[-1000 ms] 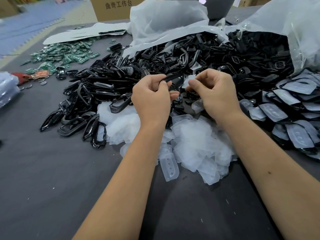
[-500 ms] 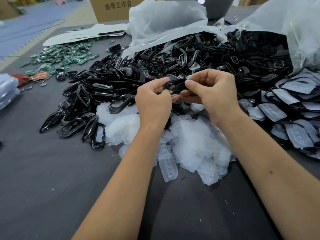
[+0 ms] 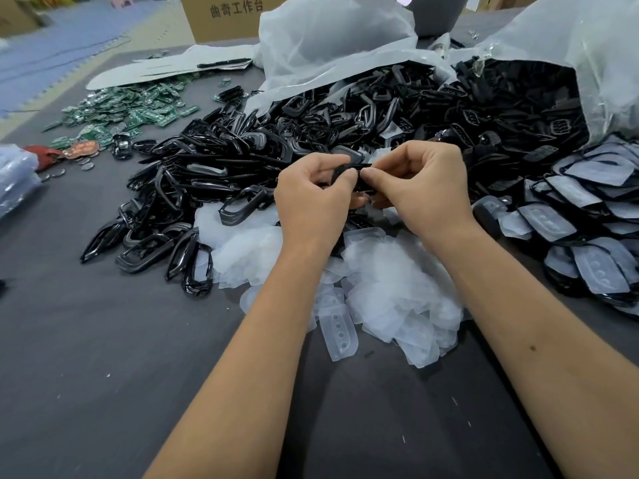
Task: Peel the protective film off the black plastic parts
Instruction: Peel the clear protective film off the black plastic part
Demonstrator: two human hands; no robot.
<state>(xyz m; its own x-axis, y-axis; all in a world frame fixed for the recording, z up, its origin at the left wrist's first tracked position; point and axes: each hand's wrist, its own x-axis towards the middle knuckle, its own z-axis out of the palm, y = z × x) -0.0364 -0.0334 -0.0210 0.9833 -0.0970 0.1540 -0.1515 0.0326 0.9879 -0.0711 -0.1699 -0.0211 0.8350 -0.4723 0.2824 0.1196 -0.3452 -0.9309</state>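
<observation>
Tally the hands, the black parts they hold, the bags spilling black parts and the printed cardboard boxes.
Hands: 2, the left hand and the right hand
Held black part: 1
Spilling bags: 2
Printed cardboard box: 1
Total: 6

A dark grey tabletop (image 3: 103,357) fills the lower part of the frame. At the upper left of it lies a scatter of small green circuit boards (image 3: 131,110), with a few round coin cells (image 3: 58,173) near the left edge and a red-brown pouch (image 3: 43,155) just beside them. A clear plastic bag (image 3: 15,178) pokes in at the far left edge. Behind the boards lies a flat white sheet (image 3: 145,70) with a black pen (image 3: 224,63) on it. At the top stands a cardboard box (image 3: 221,19) printed with Chinese characters, and blue foam floor mats (image 3: 69,39) show in the upper left corner.
</observation>
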